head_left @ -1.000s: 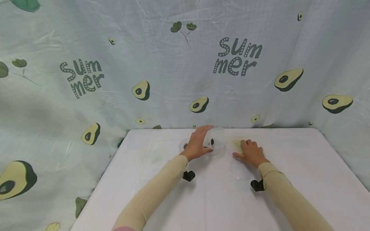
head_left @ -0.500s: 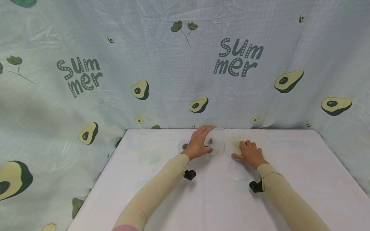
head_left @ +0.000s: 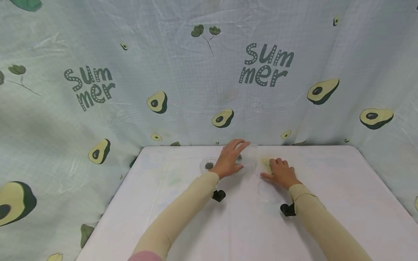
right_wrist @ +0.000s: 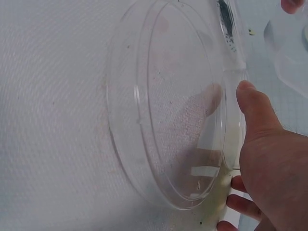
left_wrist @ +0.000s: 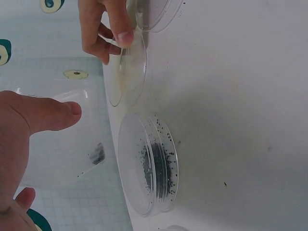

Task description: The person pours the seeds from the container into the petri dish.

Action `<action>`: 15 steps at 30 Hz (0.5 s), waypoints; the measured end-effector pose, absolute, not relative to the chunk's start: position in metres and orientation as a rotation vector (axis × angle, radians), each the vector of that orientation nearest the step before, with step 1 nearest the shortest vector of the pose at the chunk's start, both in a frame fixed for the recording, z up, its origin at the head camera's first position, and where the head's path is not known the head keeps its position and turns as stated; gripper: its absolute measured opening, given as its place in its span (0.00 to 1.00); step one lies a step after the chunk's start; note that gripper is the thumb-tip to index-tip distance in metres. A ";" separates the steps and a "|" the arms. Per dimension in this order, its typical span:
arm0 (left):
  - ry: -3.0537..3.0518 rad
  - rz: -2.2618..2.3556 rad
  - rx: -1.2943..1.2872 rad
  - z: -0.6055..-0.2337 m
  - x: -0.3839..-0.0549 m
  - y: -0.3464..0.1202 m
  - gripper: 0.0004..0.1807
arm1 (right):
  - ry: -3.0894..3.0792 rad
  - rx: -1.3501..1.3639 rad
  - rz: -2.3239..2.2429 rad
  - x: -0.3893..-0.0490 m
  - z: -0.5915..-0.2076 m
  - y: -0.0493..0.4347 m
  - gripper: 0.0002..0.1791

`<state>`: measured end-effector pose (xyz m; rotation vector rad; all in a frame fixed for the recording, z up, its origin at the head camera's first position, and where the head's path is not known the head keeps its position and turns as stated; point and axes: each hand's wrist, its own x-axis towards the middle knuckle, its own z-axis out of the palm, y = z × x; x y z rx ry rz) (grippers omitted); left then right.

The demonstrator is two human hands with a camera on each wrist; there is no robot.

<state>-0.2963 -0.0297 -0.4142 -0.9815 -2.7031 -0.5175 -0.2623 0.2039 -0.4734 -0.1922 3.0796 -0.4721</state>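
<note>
My left hand (head_left: 228, 161) holds a clear plastic cup (left_wrist: 57, 159), tilted, between thumb and fingers; a small patch of dark grains shows in it. Below and beside the cup, a petri dish (left_wrist: 134, 166) contains dark grains. Another dish with a dark heap (head_left: 209, 165) lies just left of my left hand, partly covered by it. My right hand (head_left: 283, 174) grips the edge of a clear petri dish (left_wrist: 137, 86) with yellowish contents, its thumb at the near rim and its fingers on the far side.
A clear round dish (right_wrist: 168, 106) lies on the white table (head_left: 183, 224) just in front of my right hand. A curtain with avocado prints (head_left: 183, 72) hangs along the table's back edge. A few dark specks are scattered on the tabletop.
My left hand has shifted a little to the right with the cup, and its fingers are spread wider. More of the left dish shows. My right hand stays in place.
</note>
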 end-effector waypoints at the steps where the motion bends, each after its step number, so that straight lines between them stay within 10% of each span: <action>1: -2.697 -0.504 -0.987 -0.413 -0.297 -0.028 0.49 | 3.076 -0.190 -0.474 -0.262 -0.473 0.204 0.41; 15: -2.691 -0.307 -1.054 -0.414 -0.295 -0.007 0.48 | 3.107 -0.208 -0.461 -0.262 -0.476 0.207 0.43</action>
